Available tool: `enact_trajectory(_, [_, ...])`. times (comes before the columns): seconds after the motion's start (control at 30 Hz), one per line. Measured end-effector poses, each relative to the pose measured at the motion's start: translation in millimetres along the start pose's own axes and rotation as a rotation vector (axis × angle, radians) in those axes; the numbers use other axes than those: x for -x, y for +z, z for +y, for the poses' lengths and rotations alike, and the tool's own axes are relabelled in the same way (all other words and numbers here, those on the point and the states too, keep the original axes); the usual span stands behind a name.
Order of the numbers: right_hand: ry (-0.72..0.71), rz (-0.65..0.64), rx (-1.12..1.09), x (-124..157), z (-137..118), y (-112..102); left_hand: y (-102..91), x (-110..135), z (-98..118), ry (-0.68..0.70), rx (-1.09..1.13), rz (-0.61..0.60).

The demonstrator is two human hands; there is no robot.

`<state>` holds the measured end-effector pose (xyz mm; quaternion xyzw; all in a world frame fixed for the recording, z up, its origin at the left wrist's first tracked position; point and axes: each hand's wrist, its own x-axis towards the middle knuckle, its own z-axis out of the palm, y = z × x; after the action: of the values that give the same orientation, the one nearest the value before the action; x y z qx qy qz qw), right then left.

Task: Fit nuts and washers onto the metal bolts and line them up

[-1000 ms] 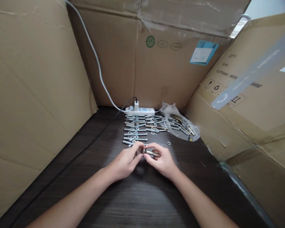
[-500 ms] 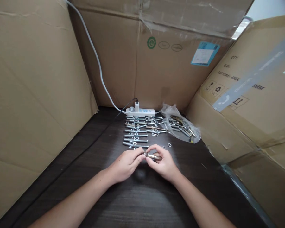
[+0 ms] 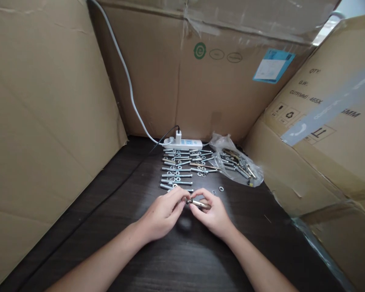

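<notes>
Between my hands, above the dark table, is a metal expansion bolt point(image 3: 200, 204) with a pale, shiny sleeve. My right hand point(image 3: 214, 213) grips the sleeve between thumb and fingers. At the bolt's left end, the fingertips of my left hand point(image 3: 167, 211) are closed around a small part, probably the nut; the fingers mostly hide it. Just beyond my hands lie rows of bolts point(image 3: 182, 175) with nuts and washers beside them. Two loose rings, one of them a thick washer point(image 3: 221, 189), rest beyond my right hand.
A clear plastic bag point(image 3: 231, 174) with more bolts lies at the back right. Behind the rows stands a white power strip point(image 3: 196, 143) with a charger point(image 3: 178, 137) plugged in. A black cable point(image 3: 109, 191) crosses the left side. Cardboard walls point(image 3: 158, 73) enclose the table point(image 3: 176, 263).
The whole view has shifted slightly, so the scene sits a little farther right. Both hands keep hold of the expansion bolt, and the left fingers have changed position slightly at its end.
</notes>
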<state>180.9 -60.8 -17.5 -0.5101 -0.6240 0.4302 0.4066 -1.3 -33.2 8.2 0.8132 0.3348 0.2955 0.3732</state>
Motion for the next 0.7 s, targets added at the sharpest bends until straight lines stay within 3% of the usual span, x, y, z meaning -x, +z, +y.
enact_trajectory(0.27, [-0.004, 0.014, 0.016, 0.9, -3.9, -1.1, 1.4, 0.0, -1.6, -0.124, -0.141, -0.004])
enact_trajectory(0.37, [-0.004, 0.025, 0.012, -0.5, -4.0, -1.9, 0.6, 0.2, 1.4, -0.121, -0.093, 0.075])
enact_trajectory(0.5, [-0.017, 0.019, 0.006, -1.2, -1.6, -1.4, 0.8, -0.2, 1.6, -0.041, -0.023, 0.048])
enact_trajectory(0.7, [-0.038, 0.046, 0.046, -1.2, -1.8, -1.7, 5.3, -2.7, -3.4, -0.200, 0.072, -0.008])
